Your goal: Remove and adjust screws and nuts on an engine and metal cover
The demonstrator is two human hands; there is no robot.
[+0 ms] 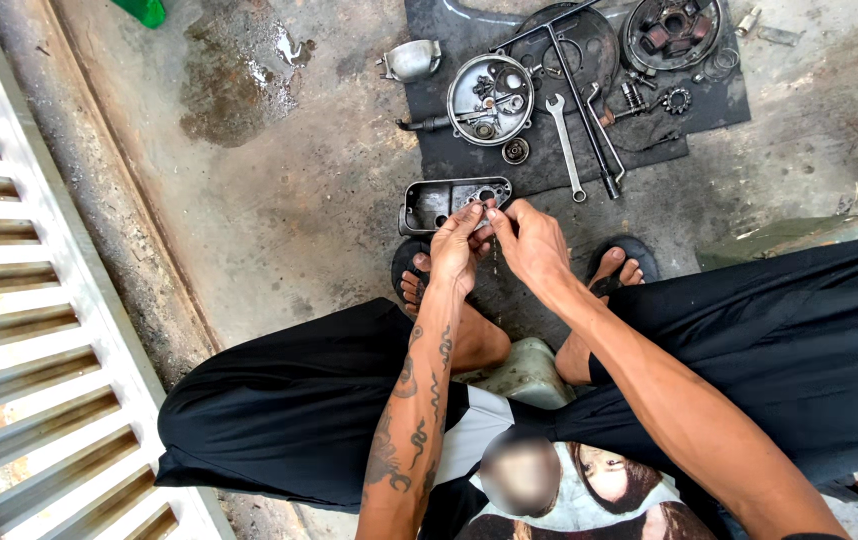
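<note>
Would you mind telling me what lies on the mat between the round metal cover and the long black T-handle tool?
In the head view, a silver wrench lies between the round metal cover and the T-handle tool, on the dark mat.

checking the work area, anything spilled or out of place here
A dark wet stain spreads on the concrete floor, left of the black mat with the engine parts. Nothing else stands out.

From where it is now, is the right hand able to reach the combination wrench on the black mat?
Probably yes. The right hand is pinching a small part together with the left hand, so it is busy. But the combination wrench lies just beyond it on the black mat, with nothing between them.
</note>
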